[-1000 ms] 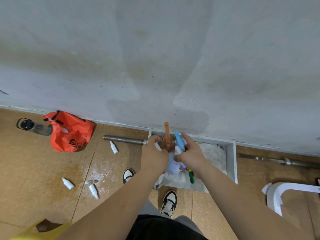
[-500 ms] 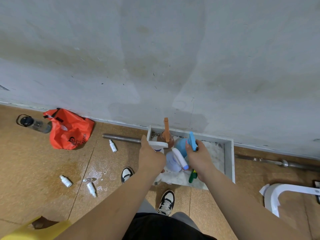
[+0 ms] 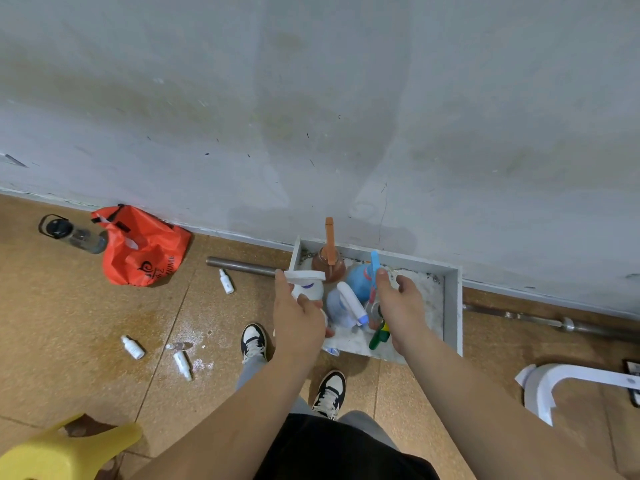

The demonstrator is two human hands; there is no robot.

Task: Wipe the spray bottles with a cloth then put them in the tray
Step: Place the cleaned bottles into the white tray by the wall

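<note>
A grey tray (image 3: 453, 306) lies on the floor against the wall. Standing in it are a brown bottle with an orange sprayer (image 3: 329, 265), a blue spray bottle (image 3: 358, 280), a lavender bottle with a white sprayer (image 3: 346, 303) and a green bottle (image 3: 379, 336). My left hand (image 3: 298, 320) grips a white spray bottle (image 3: 308, 285) over the tray's left edge. My right hand (image 3: 398, 306) hovers beside the blue bottle with fingers spread, its thumb touching the blue sprayer head. I see no cloth plainly.
Three small white bottles (image 3: 227, 280) (image 3: 133, 347) (image 3: 181, 362) lie on the wet floor at left. An orange bag (image 3: 142, 251), a water bottle (image 3: 72, 233), a metal bar (image 3: 242, 265), a white curved part (image 3: 571, 386) and my shoes (image 3: 254, 341) are nearby.
My hands have drawn apart. The right hand set the blue bottle down among the others in the tray and loosened its hold; the left hand still grips the white bottle.
</note>
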